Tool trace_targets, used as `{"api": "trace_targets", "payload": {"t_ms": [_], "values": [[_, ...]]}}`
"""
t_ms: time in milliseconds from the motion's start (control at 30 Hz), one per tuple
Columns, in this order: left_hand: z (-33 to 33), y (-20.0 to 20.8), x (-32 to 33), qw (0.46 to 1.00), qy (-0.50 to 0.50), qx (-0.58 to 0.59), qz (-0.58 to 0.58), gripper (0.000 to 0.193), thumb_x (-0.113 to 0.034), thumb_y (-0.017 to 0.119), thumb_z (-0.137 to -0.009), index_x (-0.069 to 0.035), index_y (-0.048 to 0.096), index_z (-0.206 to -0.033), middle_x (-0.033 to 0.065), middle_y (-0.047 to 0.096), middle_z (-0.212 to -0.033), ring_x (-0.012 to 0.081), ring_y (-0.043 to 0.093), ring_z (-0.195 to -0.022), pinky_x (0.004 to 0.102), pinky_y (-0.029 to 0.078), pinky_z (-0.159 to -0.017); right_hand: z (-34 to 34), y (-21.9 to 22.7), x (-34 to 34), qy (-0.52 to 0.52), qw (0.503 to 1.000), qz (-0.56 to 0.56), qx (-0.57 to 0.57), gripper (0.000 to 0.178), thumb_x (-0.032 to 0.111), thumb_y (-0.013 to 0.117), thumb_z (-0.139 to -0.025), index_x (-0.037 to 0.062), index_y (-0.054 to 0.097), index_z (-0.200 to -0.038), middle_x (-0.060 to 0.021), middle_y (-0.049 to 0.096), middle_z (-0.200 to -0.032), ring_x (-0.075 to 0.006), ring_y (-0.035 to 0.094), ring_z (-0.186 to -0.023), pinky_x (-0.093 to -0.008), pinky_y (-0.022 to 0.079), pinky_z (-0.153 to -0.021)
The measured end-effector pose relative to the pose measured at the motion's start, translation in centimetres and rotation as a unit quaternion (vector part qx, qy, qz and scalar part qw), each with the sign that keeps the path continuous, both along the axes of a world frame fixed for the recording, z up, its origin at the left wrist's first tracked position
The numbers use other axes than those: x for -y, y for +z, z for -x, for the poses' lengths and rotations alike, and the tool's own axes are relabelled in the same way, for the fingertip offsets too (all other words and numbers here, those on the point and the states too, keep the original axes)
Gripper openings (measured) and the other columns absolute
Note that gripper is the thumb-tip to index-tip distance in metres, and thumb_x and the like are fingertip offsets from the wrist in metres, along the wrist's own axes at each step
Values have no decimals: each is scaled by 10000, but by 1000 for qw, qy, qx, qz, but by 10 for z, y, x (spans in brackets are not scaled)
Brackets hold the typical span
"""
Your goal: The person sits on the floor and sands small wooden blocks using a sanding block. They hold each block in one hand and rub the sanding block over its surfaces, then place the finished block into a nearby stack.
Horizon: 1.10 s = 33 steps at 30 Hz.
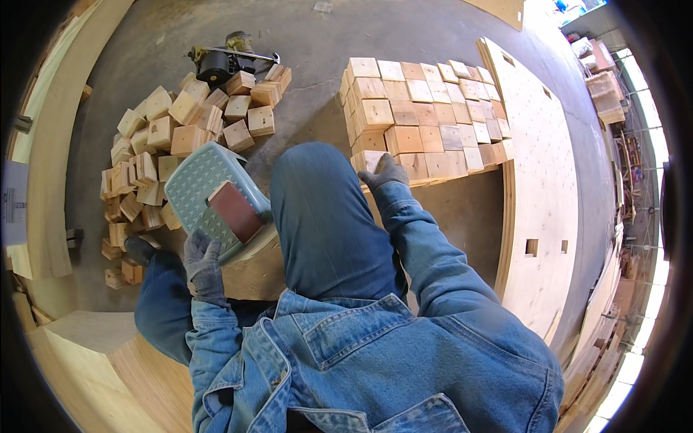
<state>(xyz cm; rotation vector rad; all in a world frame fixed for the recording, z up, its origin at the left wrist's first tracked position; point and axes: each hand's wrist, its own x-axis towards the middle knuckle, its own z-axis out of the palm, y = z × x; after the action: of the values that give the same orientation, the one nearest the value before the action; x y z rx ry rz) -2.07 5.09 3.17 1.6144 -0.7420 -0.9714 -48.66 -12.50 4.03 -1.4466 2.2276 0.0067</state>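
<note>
Grey concrete floor (310, 40) spreads across the top of the frame, with a pale panel (545, 166) down its right side and loose blocks (160, 132) heaped at upper left. At upper centre-right stands a stack (426, 115) of wood blocks, a little longer left to right than top to bottom. Its lower-left corner block (369, 159) lies just up and left of the right hand (384, 174), touching it. That gloved hand is part open, thumb out to the left and fingers bent over the block's near edge; whether it grips, I cannot tell. The block's long axis is unclear, its depth being hidden. The left hand (203, 254), loosely curled at the stool's (191, 184) near edge, is well apart, with the knee (317, 209) between; its hold is hidden too. Dark red piece (237, 211) lies on the stool.
</note>
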Motion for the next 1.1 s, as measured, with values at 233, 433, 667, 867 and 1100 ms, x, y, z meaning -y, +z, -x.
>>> {"api": "trace_targets", "payload": {"t_ms": [233, 433, 667, 867, 1100], "values": [[1, -16, 4, 999, 9, 27, -32, 564, 55, 732, -941, 1, 536, -1467, 93, 638, -1316, 210, 656, -1161, 354, 568, -1014, -11, 0, 35, 8, 999, -13, -46, 985, 611, 821, -785, 39, 481, -1512, -247, 637, -1373, -407, 607, -1299, -477, 505, -1078], [2, -26, 13, 998, -6, -20, -58, 683, 31, 781, -898, -7, 475, -1507, 130, 576, -1415, 269, 603, -1264, 400, 506, -1107, -3, 7, 64, -47, 994, 42, -93, 1069, 632, 821, -807, 77, 369, -1601, -220, 508, -1534, -397, 525, -1400, -465, 455, -1143], [15, -13, 17, 996, -24, -8, -88, 719, 13, 781, -909, -7, 440, -1542, 157, 560, -1449, 299, 565, -1335, 415, 471, -1148, -13, -23, 19, 73, 993, 44, -87, 936, 501, 811, -851, 129, 391, -1600, -194, 470, -1586, -389, 519, -1405, -453, 450, -1155], [13, -9, 19, 996, -30, -17, -87, 713, 24, 771, -908, -12, 447, -1543, 159, 550, -1462, 297, 564, -1333, 408, 481, -1140, -18, -92, 41, 104, 982, -81, 133, 756, 291, 744, -925, 176, 422, -1599, -190, 468, -1607, -373, 495, -1452, -445, 421, -1204], [7, -4, 8, 996, -16, -7, -85, 697, 4, 782, -905, -17, 468, -1527, 151, 546, -1467, 298, 562, -1332, 407, 492, -1126, -44, -102, 70, 86, 980, -133, 123, 844, 295, 733, -945, 161, 306, -1660, -252, 465, -1603, -390, 471, -1480, -450, 393, -1228]]}}
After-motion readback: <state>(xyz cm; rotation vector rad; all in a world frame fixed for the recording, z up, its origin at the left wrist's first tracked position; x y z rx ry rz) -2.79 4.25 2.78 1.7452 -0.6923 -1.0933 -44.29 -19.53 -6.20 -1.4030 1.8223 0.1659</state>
